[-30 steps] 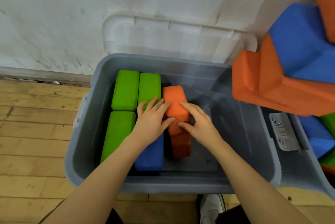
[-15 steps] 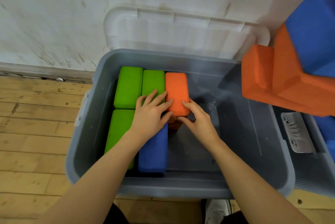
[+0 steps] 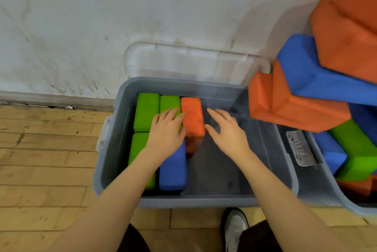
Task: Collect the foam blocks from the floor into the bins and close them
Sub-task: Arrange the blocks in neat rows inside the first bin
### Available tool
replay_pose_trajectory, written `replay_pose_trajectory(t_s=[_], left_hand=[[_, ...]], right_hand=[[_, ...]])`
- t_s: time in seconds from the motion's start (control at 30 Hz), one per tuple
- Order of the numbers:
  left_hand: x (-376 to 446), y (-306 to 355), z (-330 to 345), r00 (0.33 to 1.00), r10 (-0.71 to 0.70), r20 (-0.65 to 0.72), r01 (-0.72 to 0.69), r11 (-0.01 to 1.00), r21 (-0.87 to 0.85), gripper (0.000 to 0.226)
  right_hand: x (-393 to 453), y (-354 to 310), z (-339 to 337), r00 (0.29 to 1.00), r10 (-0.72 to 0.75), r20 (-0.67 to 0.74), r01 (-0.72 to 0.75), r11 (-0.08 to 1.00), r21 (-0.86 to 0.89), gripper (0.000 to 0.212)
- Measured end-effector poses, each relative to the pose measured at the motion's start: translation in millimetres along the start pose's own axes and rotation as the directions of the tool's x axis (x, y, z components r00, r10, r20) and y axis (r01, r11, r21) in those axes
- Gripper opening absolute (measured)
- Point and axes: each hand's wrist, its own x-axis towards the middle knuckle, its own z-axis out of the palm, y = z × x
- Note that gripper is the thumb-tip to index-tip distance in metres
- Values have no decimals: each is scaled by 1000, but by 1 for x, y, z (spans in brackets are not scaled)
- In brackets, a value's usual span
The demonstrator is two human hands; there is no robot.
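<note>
Both hands were down inside the grey bin, fingers straight and relaxed, gripping nothing. His or her left hand lay flat across the second green block with its fingertips against the orange block; the right hand hovered just beside that block's other flank, apart from it.

Counted in this bin: three green blocks, namely the far-left one, the second one and a near one; one blue block; one orange block on top, with what looked like another orange piece under its near end. The bin's right half was bare. Its clear lid leaned against the wall behind.

Risks, as I judged them: the orange block seemed propped on the piece below, so it might tip into the gap or sit too high for the lid. The neighbouring bin was heaped well above its rim with large orange foam and blue foam; that heap overhung this bin's corner, might slide if knocked, and would stop its lid from closing.
</note>
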Motion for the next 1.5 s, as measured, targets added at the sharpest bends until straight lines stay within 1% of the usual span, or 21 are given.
replay_pose_trajectory(t_s=[0.07,0.13,0.2,0.3,0.37,0.47,0.5,0.53,0.57,0.63,0.73,0.8,0.83,0.93,1.03,1.07,1.13,1.2,1.27,1.37,1.5], left_hand=[[4,11,-34,998,33,-59,-36,998,-45,46],[10,26,-74,990,67,-127,-82,990,-111,50],[16,46,-115,976,119,-180,-147,978,-147,52],[26,79,-165,925,248,-288,-297,944,-141,59],[34,102,-189,892,319,-320,-375,918,-131,61],[48,144,-215,847,395,-356,-458,882,-110,64],[52,159,-222,842,412,-347,-471,876,-102,64],[57,173,-227,846,424,-323,-475,874,-97,60],[64,187,-229,849,433,-302,-478,873,-93,55],[79,210,-227,860,431,-273,-469,879,-88,55],[102,230,-218,879,425,-215,-449,891,-71,56],[120,241,-209,891,414,-185,-427,903,-36,56],[130,245,-204,895,407,-183,-418,908,-24,56],[155,254,-186,898,401,-182,-414,910,-35,54],[176,255,-172,901,408,-147,-424,899,-104,52],[181,255,-168,900,414,-137,-430,895,-121,52],[183,254,-162,888,436,-142,-453,884,-115,53],[178,250,-159,861,471,-192,-492,868,-75,53],[173,243,-161,815,515,-267,-539,842,-19,55],[162,230,-170,721,566,-398,-583,807,91,62],[147,207,-190,613,612,-499,-536,787,306,74]], right_hand=[[-7,-16,-28,986,-38,-164,48,997,55,47],[-15,-31,-60,936,-85,-341,119,990,80,42],[-25,-46,-98,875,-91,-475,151,984,90,40],[-40,-60,-154,772,-61,-633,153,984,93,37],[-49,-63,-189,691,-43,-721,145,986,80,32],[-56,-54,-233,573,-76,-816,128,992,-2,31],[-58,-48,-246,550,-76,-831,111,994,-17,31],[-58,-41,-257,547,-52,-835,87,996,-5,34],[-57,-32,-266,559,-7,-829,54,998,28,36],[-52,-9,-280,604,90,-792,-44,996,79,44],[-40,20,-289,667,119,-736,-158,987,17,61],[-27,37,-293,704,163,-691,-211,977,16,66],[-20,44,-293,712,174,-680,-227,974,12,67],[-2,57,-284,708,178,-684,-223,975,23,67],[13,65,-274,649,180,-739,-225,974,40,58],[17,67,-272,624,175,-762,-212,976,51,52],[20,70,-268,584,164,-795,-140,985,101,43],[18,71,-265,550,132,-825,-42,991,130,40],[13,66,-267,516,101,-851,49,988,146,40],[3,50,-270,485,45,-873,169,975,144,44],[-4,20,-277,459,-24,-888,256,961,107,40]])
